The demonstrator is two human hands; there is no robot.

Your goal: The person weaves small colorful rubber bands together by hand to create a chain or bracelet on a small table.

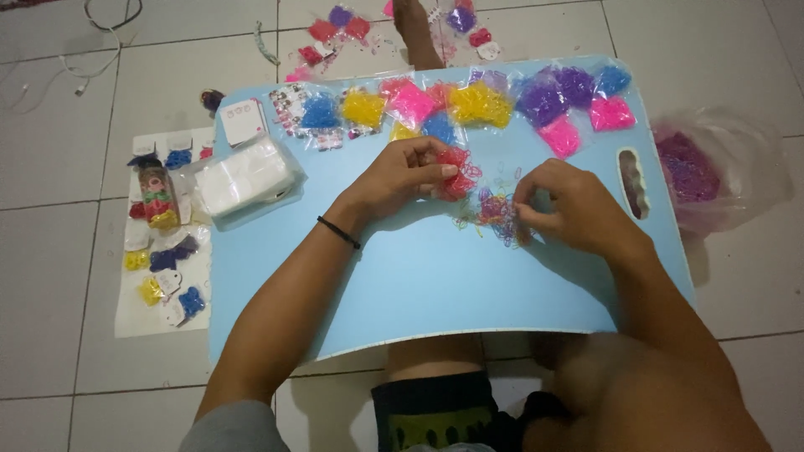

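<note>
Dark shorts (435,414) and a bare knee are sitting nearest the camera, tucked under the near edge of a light blue board (419,285) that is serving as a low table. Both forearms are reaching forward over it.

The left hand (402,174) is closing its fingers around a clump of red bands (456,172), pinching it against the thumb; the clump is sticking out rightward from the fingertips, its long axis running roughly up and down the board. The right hand (569,201) is curling its fingers inward, fingertips pressing into a loose pile (498,216) of mixed purple, red and yellow bands lying on the board just beside the red clump; whether it is actually gripping any band cannot be told. A black band (338,232) is circling the left wrist.

Along the far edge, small clear bags (477,105) of blue, yellow, pink and purple bands are lying in a row. A clear packet of white cards (243,180) is resting at the left corner. A slot handle (632,182) is cutting through the board's right side.

White floor tiles (50,167) are surrounding the board. Finished packets are lying on a white sheet (134,310) to the left, a big bag (695,172) of purple bands is sitting to the right, and a white cable (88,63) is trailing at the far left.
</note>
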